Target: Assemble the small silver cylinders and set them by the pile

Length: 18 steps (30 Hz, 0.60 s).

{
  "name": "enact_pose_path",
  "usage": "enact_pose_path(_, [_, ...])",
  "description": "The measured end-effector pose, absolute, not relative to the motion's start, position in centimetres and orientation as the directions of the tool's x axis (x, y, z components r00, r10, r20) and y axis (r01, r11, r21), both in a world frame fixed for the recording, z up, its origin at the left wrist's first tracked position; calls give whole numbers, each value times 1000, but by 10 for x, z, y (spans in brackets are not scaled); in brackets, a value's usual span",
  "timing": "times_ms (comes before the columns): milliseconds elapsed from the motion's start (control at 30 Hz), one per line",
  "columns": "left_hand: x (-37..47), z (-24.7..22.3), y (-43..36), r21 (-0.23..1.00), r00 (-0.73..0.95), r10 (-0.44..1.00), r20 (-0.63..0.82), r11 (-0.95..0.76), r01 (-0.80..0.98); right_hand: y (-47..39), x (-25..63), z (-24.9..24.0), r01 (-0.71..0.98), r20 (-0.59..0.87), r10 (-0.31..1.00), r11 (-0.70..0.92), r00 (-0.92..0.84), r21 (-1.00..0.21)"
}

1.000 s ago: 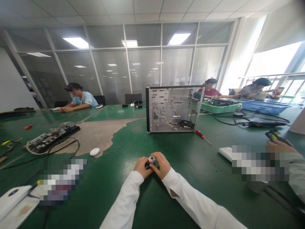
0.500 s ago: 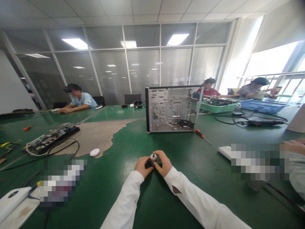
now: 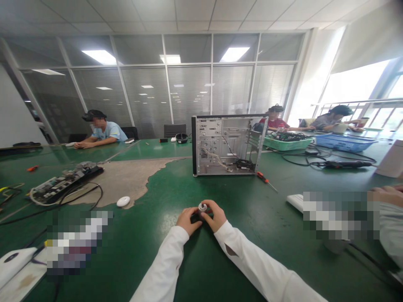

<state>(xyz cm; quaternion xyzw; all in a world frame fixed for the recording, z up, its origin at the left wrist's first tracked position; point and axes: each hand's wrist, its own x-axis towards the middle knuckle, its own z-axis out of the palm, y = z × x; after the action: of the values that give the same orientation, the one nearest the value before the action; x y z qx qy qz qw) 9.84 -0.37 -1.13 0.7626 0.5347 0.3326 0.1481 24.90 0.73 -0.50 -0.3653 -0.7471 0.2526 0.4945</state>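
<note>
A small silvery cylinder [image 3: 202, 208] with a dark tip on top stands upright between my two hands, low in the centre of the head view. My right hand [image 3: 215, 216] is closed round it, thumb in front and fingers behind. From the other side my left hand [image 3: 189, 220] curls against a dark part beside the cylinder; its fingertips are partly hidden. Beyond my hands stands an open computer case [image 3: 229, 144], with cables and a black fan inside. An orange-handled screwdriver [image 3: 262, 178] lies at its right corner.
On the left lie a circuit board assembly [image 3: 66, 182], black cables and a round white object [image 3: 123, 201]. A green basket [image 3: 288, 143] and a blue basket [image 3: 346, 142] sit at the back right. People sit around the table; another person's hand [image 3: 387, 195] is at the right edge.
The view has shifted slightly, moving the surroundings a little to the left. Both hands keep nearly the same pose around the cylinder.
</note>
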Motion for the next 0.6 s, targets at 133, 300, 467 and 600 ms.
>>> enact_pose_path(133, [98,-10,-6,579,213,909,357,-394,713,9,247,-6,155,485,856,511,-178,-845])
enact_pose_path(300, [99,-7,-7,602,205,913,352,-389,697,16,247,-13,-82,388,914,380,-122,-921])
enact_pose_path(467, [103,-3,-9,657,180,901,395,-414,630,20,244,-18,-433,164,981,105,-100,-895])
enact_pose_path(600, [107,5,-16,633,128,856,501,-464,620,16,239,-15,-651,-56,988,-138,-146,-746])
